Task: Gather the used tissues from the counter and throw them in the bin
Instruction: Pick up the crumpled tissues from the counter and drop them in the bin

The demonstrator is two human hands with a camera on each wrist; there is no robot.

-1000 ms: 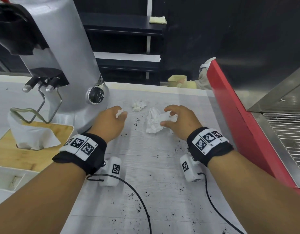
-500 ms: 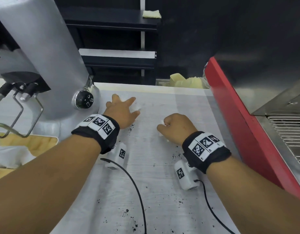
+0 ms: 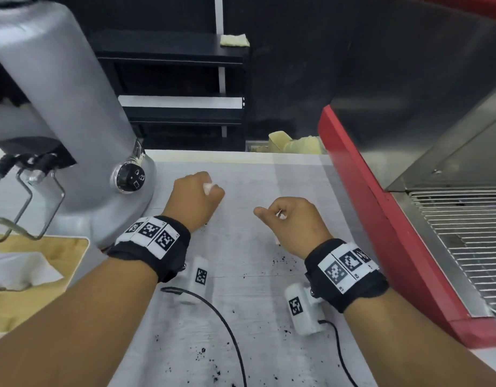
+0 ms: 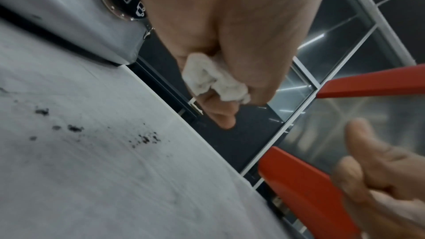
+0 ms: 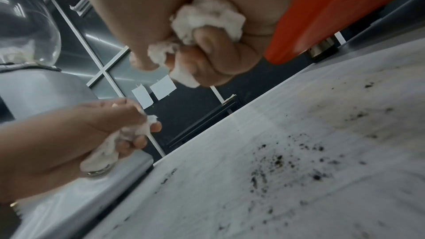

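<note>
My left hand (image 3: 198, 198) is curled into a fist round crumpled white tissues (image 4: 214, 81), a little above the grey counter (image 3: 246, 247) beside the grinder's base. A corner of tissue (image 3: 207, 187) shows between its fingers in the head view. My right hand (image 3: 290, 219) is also a fist, and it grips a larger wad of white tissue (image 5: 207, 19) that bulges out between the fingers. Both fists hover over the counter's far middle, about a hand's width apart. No loose tissue shows on the counter, and no bin is in view.
A silver coffee grinder (image 3: 68, 107) stands at the left, a red espresso machine (image 3: 380, 208) with a steel drip grate (image 3: 464, 241) at the right. A wooden tray (image 3: 26, 286) with a white cloth lies front left. Coffee grounds (image 3: 204, 356) speckle the counter.
One second ago two tissues lay loose on the counter. My right hand closed on the large one, my left reached forward and took the small one, and both fists now hold tissue.
</note>
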